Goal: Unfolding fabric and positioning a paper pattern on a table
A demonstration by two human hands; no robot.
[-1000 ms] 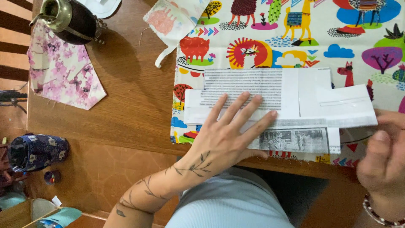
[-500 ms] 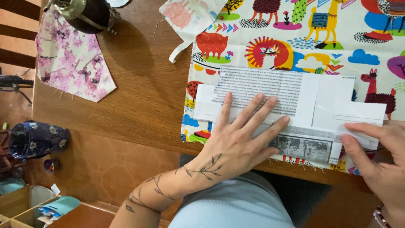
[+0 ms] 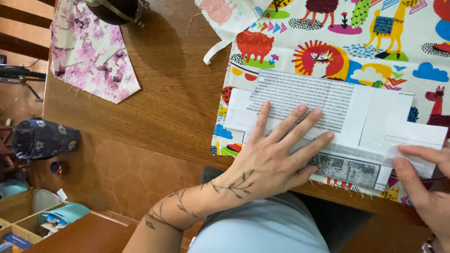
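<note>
A paper pattern (image 3: 361, 117), pieced from white sheets and newsprint, lies on a bright cloth printed with animals (image 3: 375, 42) on the wooden table (image 3: 178, 103). My left hand (image 3: 276, 154) rests flat on the pattern's left part, fingers spread. At the pattern's right edge my right hand (image 3: 424, 185) presses down with its fingertips. Neither hand holds anything.
A pink flowered cloth piece (image 3: 91, 56) lies at the table's far left, beside a dark round object (image 3: 117, 9). A small pale printed scrap (image 3: 222, 18) sits near the cloth's top edge. On the floor are a dark flowered bag (image 3: 44, 138) and boxes (image 3: 42, 220).
The view has shifted, so the cloth and pattern sit more to the right. My right hand has come in onto the pattern's right edge. My left hand stays flat on the paper.
</note>
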